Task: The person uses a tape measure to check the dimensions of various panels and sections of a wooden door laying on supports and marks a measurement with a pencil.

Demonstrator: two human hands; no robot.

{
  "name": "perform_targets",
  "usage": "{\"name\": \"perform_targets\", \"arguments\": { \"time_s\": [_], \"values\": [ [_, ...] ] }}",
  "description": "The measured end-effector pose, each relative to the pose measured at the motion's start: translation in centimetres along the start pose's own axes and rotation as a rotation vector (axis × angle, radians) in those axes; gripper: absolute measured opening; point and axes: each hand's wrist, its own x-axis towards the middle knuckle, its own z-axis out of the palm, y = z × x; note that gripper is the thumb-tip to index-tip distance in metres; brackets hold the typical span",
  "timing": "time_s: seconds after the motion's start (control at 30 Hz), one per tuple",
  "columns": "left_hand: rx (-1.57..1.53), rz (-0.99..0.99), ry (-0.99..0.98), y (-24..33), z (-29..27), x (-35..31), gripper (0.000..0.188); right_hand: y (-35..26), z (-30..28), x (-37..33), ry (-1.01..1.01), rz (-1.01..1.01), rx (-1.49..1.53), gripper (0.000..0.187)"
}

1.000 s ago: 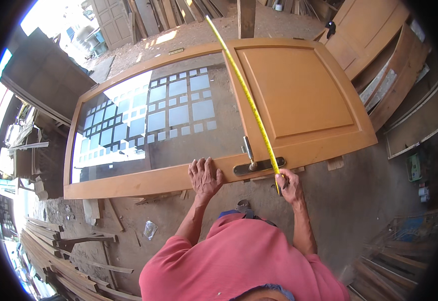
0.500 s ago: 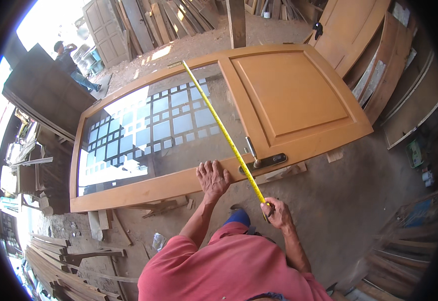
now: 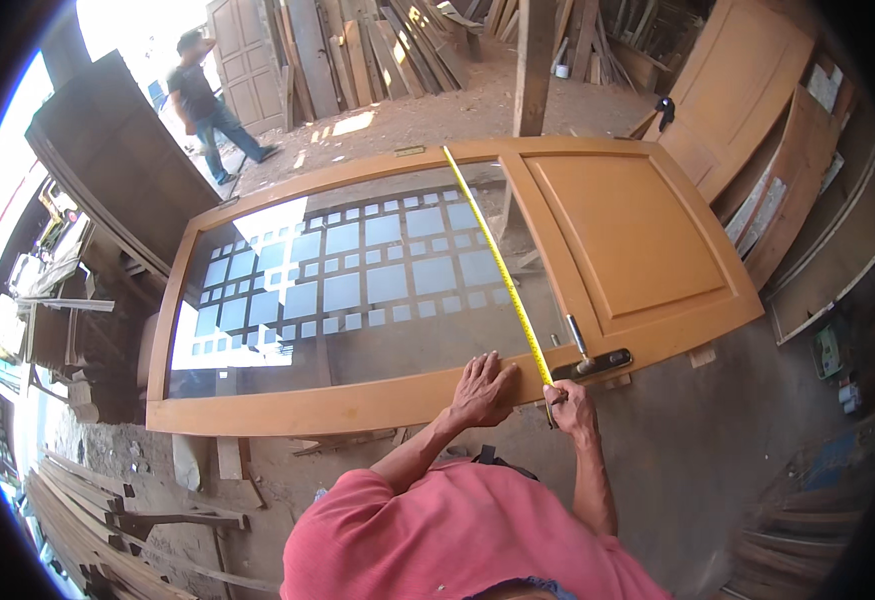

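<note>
A large orange-brown wooden door (image 3: pixel 647 235) lies flat, with a glass panel of frosted squares (image 3: pixel 357 280) on its left half and a metal handle (image 3: pixel 587 355) near its front edge. A yellow tape measure (image 3: pixel 497 265) runs across the door from its far edge to its near edge. My right hand (image 3: pixel 569 405) is shut on the tape's near end at the door's front edge. My left hand (image 3: pixel 482 390) rests flat, fingers spread, on the front rail just left of the tape.
Another person (image 3: pixel 207 105) walks at the far left by a dark wooden cabinet (image 3: pixel 107 170). Planks lean at the back (image 3: pixel 377 45), a wooden post (image 3: pixel 535 60) stands behind the door, more door panels (image 3: pixel 757 110) stack at the right, timber (image 3: pixel 87 530) lies lower left.
The tape has swung left across the door, now crossing the glass near the middle stile. My right hand moved up to the door's front edge. A person has walked into view at the far left.
</note>
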Motion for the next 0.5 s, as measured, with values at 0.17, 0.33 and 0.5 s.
{"name": "perform_targets", "arguments": {
  "time_s": [0.17, 0.33, 0.5],
  "values": [
    [-0.012, 0.097, -0.054, -2.3, -3.5, -2.8, 0.085, -1.9, 2.6, 1.5, 0.033, 0.048, -0.026, 0.037],
    [-0.071, 0.119, -0.037, -2.5, -3.8, -2.5, 0.087, -3.6, 4.0, -0.2, 0.065, 0.056, -0.088, 0.036],
    [-0.058, 0.137, -0.017, -2.7, -3.3, -2.6, 0.082, -4.4, 4.2, -2.6, 0.097, 0.087, -0.136, 0.035]
  ]
}}
